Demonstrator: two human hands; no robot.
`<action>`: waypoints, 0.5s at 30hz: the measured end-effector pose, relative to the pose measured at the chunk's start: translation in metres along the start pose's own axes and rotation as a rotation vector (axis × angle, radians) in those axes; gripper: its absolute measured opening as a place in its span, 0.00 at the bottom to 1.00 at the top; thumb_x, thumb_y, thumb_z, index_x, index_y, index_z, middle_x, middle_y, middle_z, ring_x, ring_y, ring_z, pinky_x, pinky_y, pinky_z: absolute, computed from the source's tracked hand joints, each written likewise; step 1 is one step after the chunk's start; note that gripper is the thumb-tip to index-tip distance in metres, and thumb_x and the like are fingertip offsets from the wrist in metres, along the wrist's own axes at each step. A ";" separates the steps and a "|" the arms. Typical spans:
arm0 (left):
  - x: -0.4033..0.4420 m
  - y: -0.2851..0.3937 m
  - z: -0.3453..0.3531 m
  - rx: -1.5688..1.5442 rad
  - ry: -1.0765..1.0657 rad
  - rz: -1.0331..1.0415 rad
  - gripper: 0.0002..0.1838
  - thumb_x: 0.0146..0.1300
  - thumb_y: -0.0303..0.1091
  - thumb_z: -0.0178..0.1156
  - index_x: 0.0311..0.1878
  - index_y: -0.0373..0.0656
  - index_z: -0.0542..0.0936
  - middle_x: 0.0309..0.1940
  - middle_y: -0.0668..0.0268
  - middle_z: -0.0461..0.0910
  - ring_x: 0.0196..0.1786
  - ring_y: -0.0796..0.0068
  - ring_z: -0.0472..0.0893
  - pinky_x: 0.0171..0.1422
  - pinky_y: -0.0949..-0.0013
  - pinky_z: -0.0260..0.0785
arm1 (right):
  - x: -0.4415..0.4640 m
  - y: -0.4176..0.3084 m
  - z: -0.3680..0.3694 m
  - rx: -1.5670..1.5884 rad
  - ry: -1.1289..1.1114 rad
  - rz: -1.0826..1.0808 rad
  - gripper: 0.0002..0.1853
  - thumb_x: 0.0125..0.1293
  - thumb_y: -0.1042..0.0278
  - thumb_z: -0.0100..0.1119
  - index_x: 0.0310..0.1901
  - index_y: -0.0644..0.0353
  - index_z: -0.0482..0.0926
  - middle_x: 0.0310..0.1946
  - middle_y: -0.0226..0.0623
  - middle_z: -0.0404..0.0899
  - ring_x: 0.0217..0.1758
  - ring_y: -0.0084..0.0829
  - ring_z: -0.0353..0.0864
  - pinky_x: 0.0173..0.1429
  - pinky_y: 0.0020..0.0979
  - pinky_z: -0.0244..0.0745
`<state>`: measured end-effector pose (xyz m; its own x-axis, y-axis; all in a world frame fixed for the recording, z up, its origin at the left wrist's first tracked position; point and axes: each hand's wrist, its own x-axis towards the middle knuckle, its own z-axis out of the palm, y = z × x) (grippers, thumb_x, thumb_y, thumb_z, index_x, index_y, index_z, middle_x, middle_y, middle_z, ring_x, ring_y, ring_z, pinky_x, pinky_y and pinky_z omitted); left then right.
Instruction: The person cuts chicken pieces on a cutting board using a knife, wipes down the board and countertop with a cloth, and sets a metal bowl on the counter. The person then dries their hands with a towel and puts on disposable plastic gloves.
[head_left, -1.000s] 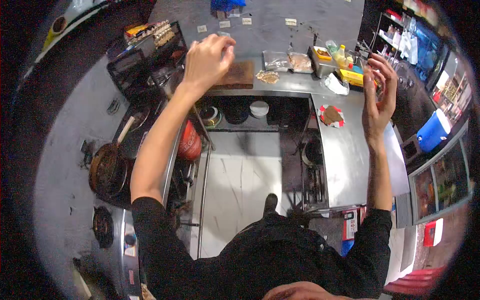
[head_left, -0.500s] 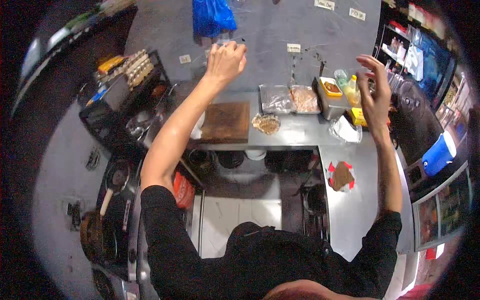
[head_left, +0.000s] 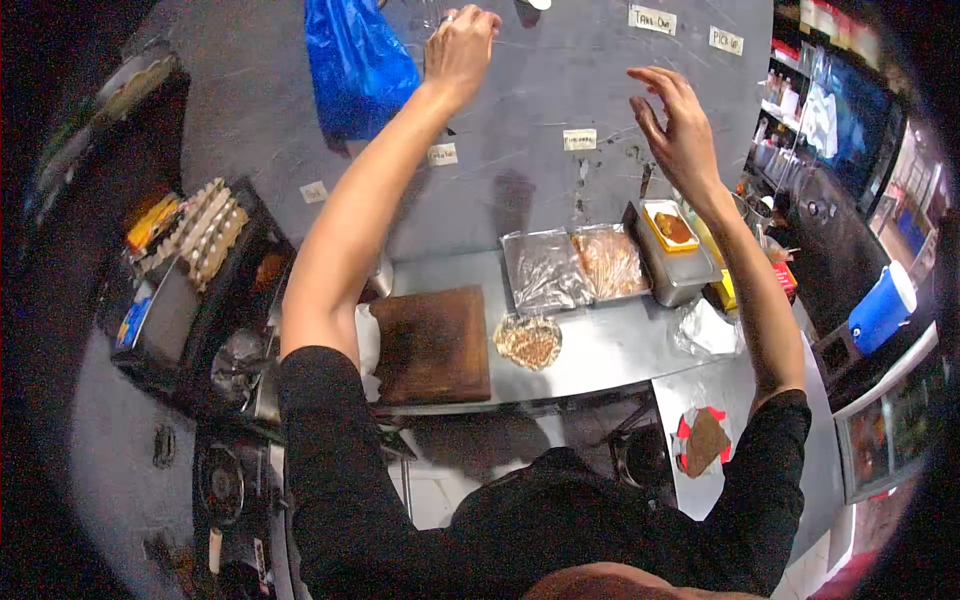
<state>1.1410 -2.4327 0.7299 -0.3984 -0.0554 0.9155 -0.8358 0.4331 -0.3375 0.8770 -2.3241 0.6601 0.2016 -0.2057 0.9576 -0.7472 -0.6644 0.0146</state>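
Observation:
My left hand (head_left: 460, 58) is raised against the grey wall with its fingers curled; whatever they may hold is hidden. Just left of the fingertips shows a clear or wiry item (head_left: 430, 14), too blurred to name. A blue plastic bag (head_left: 360, 75) hangs beside my left forearm. My right hand (head_left: 680, 130) is up in front of the wall, fingers apart, holding nothing. Below it, a metal container (head_left: 685, 285) carries a yellow-rimmed tub (head_left: 672, 226) of brown contents.
On the steel counter (head_left: 590, 350) lie a wooden chopping board (head_left: 435, 345), plastic-wrapped trays (head_left: 545, 270), a round brown-and-white item (head_left: 528, 341) and a clear plastic bag (head_left: 708, 328). A brown cloth-like piece (head_left: 707, 442) rests at right. Egg trays (head_left: 205, 235) stand at left.
My view has tilted up and come closer to the wall. My left hand has risen a little, while my right hand has moved leftward and upward, still with fingers apart.

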 end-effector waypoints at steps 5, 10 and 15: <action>0.038 -0.017 0.084 -0.011 -0.012 -0.086 0.07 0.56 0.30 0.56 0.39 0.43 0.77 0.40 0.57 0.74 0.47 0.56 0.75 0.48 0.56 0.71 | 0.030 0.063 0.047 -0.017 0.001 -0.060 0.14 0.59 0.69 0.55 0.48 0.54 0.73 0.47 0.39 0.73 0.50 0.42 0.72 0.53 0.38 0.69; 0.087 -0.037 0.162 0.064 0.056 -0.131 0.05 0.55 0.29 0.53 0.33 0.39 0.76 0.33 0.54 0.75 0.40 0.53 0.76 0.43 0.57 0.71 | 0.059 0.127 0.084 0.012 0.044 -0.156 0.14 0.59 0.69 0.55 0.48 0.52 0.72 0.46 0.39 0.73 0.50 0.42 0.72 0.52 0.38 0.69; 0.116 -0.066 0.232 0.060 0.102 -0.110 0.08 0.53 0.29 0.55 0.36 0.39 0.75 0.38 0.51 0.74 0.40 0.50 0.77 0.44 0.56 0.71 | 0.088 0.184 0.118 0.069 0.062 -0.195 0.15 0.58 0.69 0.56 0.48 0.53 0.72 0.47 0.40 0.72 0.51 0.43 0.72 0.53 0.40 0.69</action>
<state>1.0621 -2.6765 0.8078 -0.2650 -0.0067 0.9642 -0.8945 0.3751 -0.2432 0.8323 -2.5489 0.7129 0.2969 -0.0255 0.9546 -0.6526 -0.7352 0.1833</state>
